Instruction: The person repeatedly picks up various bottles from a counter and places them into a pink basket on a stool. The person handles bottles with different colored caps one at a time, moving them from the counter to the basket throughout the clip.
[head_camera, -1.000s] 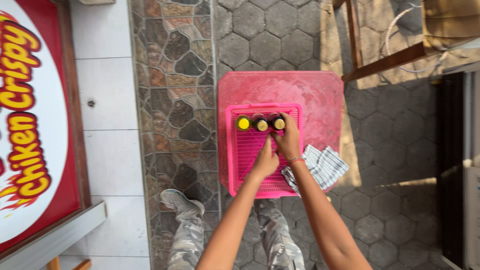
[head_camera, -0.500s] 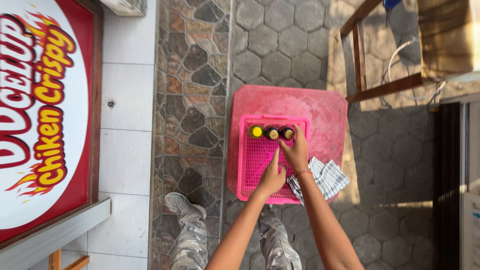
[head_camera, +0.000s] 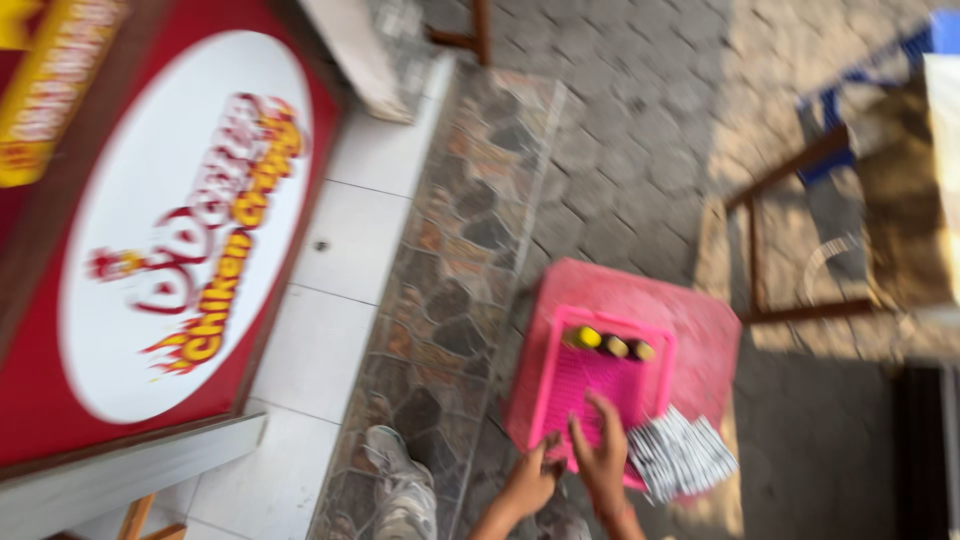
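A pink mesh tray (head_camera: 600, 385) lies on a pink plastic stool (head_camera: 705, 335). At the tray's far end stand three small bottles, one with a yellow cap (head_camera: 587, 337) and two darker ones (head_camera: 627, 348). My right hand (head_camera: 603, 458) rests on the near part of the tray with its fingers spread. Just left of it, my left hand (head_camera: 530, 482) touches the tray's near corner; blur hides its grip. A black-and-white checked cloth (head_camera: 682, 455) lies on the stool right of my right hand.
A big red and white signboard (head_camera: 170, 260) leans at the left over white floor tiles (head_camera: 330, 300). A strip of rough stone paving (head_camera: 460, 250) runs beside the stool. My shoe (head_camera: 400, 485) is below. A wooden chair frame (head_camera: 790, 240) stands at the right.
The view has swung, so the stool now sits lower and tilted. My right hand has drawn back from the bottles to the tray's near part. My left hand has slid to the near corner.
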